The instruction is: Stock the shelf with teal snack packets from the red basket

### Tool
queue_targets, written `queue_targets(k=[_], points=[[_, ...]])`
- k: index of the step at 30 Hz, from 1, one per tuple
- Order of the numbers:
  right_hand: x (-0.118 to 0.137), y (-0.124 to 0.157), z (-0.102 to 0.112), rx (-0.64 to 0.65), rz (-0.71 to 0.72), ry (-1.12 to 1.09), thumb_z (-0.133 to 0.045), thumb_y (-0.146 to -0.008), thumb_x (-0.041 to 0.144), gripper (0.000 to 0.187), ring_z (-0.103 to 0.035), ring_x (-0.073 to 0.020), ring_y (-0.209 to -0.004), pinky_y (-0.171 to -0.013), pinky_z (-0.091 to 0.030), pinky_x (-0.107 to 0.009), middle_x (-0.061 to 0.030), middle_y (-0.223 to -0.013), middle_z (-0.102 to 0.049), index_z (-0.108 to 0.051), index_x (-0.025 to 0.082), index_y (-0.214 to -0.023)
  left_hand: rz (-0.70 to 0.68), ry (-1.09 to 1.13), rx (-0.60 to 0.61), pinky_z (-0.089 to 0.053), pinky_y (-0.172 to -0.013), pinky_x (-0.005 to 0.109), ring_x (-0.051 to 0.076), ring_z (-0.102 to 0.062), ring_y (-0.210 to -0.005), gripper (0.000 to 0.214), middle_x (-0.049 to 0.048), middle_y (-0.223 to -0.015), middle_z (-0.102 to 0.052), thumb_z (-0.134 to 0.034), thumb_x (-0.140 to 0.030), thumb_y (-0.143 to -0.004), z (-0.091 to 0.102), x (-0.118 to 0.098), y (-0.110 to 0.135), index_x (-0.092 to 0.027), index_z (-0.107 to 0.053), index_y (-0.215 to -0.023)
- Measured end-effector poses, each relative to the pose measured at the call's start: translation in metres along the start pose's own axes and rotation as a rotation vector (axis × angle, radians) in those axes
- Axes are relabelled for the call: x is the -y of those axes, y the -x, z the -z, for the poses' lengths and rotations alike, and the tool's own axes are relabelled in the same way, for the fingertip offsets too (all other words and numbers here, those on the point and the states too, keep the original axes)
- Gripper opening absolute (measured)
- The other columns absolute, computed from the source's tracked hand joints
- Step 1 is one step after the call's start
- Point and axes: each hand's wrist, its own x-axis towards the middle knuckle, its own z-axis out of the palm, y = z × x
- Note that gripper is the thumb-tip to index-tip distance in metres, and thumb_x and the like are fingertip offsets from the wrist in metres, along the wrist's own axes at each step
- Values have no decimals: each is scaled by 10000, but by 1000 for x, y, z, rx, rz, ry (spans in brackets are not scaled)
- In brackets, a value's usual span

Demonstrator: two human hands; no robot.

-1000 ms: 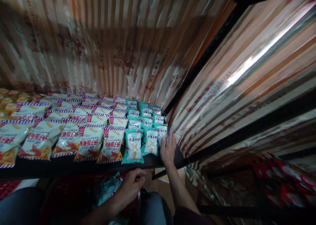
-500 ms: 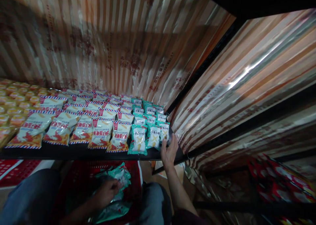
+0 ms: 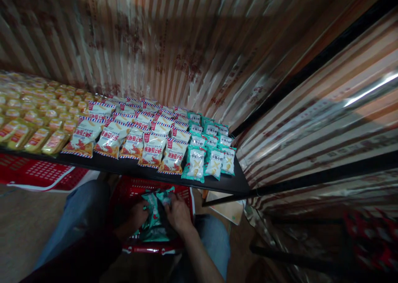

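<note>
Both my hands are down in a red basket between my knees. My left hand and my right hand are closed on teal snack packets that lie piled in it. Above the basket a black shelf carries rows of teal snack bags at its right end. Rows of white-and-red snack bags fill the middle of that shelf. Yellow packets lie at its left end.
A striped foil curtain hangs behind the shelf and along the right side. Another red basket lies under the shelf at the left. A tan board sits on the floor right of my knee. A lower shelf with red packets shows at bottom right.
My right hand left the teal bags on the shelf and dropped into the basket beside my left hand. The view swung left and down.
</note>
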Motion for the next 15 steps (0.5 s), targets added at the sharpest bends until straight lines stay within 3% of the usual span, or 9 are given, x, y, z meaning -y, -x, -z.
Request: queue_targets(k=[5,7,10,15], points=[[-19,-31,-14,-7,-130,-76,-489,-825,232,549,-473,-294,-1250,-1011,-364,-395,-200,-1339,-497,-423,101,-1354,87,320,-29,-465,-833,266,218,-641,-956,212,51,-907,-700,-582,-68,-637,-13,1,-8,-173,-658,-805],[-25,-37,-23,23,-106,-114,-575,-756,207,596,-485,-254,-1249,-1016,-365,-338,-142,-1303,-558,-454,135,-1336,129,443,-11,-501,-729,282,226,-665,-859,269,60,-924,-690,-603,-102,-624,-19,-1,-11,-167,-654,-879],[-28,-39,-34,39,-101,-153,-569,-771,259,509,-609,-233,-1092,-905,-442,-303,-119,-1153,-658,-523,145,-1266,190,600,23,-509,-646,280,223,-669,-812,338,82,-954,-673,-638,-155,-617,-26,0,-15,-157,-629,-955],[-18,-30,-34,-29,-78,-156,-591,-763,347,422,-624,-268,-1039,-866,-439,-321,-118,-1080,-680,-592,169,-1145,206,775,56,-513,-648,282,247,-658,-894,431,69,-996,-678,-722,-271,-585,-31,5,-17,-205,-608,-995]])
